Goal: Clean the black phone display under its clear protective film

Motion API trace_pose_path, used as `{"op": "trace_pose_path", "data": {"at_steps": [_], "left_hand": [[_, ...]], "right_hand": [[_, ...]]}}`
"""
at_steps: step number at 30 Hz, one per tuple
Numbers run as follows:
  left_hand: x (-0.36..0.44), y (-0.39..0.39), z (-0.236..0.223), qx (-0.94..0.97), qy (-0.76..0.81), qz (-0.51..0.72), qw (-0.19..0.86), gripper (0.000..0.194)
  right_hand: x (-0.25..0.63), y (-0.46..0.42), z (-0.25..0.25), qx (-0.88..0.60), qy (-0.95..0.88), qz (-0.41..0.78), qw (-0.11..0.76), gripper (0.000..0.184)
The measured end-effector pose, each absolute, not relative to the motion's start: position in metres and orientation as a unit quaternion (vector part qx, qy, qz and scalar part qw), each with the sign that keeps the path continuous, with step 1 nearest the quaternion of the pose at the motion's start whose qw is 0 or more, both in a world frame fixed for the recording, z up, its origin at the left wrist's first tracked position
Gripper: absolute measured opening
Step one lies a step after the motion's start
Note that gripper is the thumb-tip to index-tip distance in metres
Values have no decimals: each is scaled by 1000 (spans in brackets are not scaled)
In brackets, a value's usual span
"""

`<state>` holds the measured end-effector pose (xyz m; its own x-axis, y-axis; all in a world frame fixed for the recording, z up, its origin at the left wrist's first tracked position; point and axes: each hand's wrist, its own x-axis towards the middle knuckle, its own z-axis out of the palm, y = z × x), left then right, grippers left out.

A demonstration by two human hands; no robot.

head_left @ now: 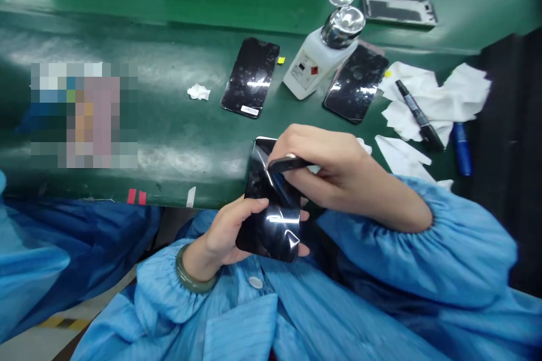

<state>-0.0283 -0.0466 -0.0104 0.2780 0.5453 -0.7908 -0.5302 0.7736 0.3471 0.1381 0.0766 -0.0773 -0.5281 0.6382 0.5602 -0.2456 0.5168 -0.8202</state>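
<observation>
The left hand (pixel 224 231) grips a black phone screen (pixel 271 225), fingers and thumb clamped around its edge, and holds it up just above the tabletop (pixel 169 124). A glossy film (pixel 288 237) lies wrinkled across the screen's face. The right hand (pixel 326 172) is clamped on a slim black tool (pixel 288 164), whose tip presses against the film near the screen's upper corner.

Beyond the hands, two more black screens lie flat on the tabletop. One (pixel 249 76) has a white sticker (pixel 249 110), its writing too small to read. The other (pixel 355 83) sits just beside a white dispenser bottle (pixel 315 70), which has a steel pump top and a label (pixel 307 70) with a red diamond; its print is unreadable. Farther right are white wipes (pixel 436 96), a black marker (pixel 419 115) with illegible lettering, and a blue pen (pixel 462 149).
</observation>
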Motion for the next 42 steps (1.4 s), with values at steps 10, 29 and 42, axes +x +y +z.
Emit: {"op": "trace_pose_path", "data": {"at_steps": [10,29,42], "left_hand": [[-40,-42,-10,-27,421,316,850,41],[-35,-43,-8,-29,440,337,832,54],[-50,-24,61,448,821,200,293,53]], "right_hand": [[155,90,-93,-71,-785,482,384,16],[135,78,-113,-309,-618,570,444,26],[161,44,-122,-257,-652,626,341,38]]}}
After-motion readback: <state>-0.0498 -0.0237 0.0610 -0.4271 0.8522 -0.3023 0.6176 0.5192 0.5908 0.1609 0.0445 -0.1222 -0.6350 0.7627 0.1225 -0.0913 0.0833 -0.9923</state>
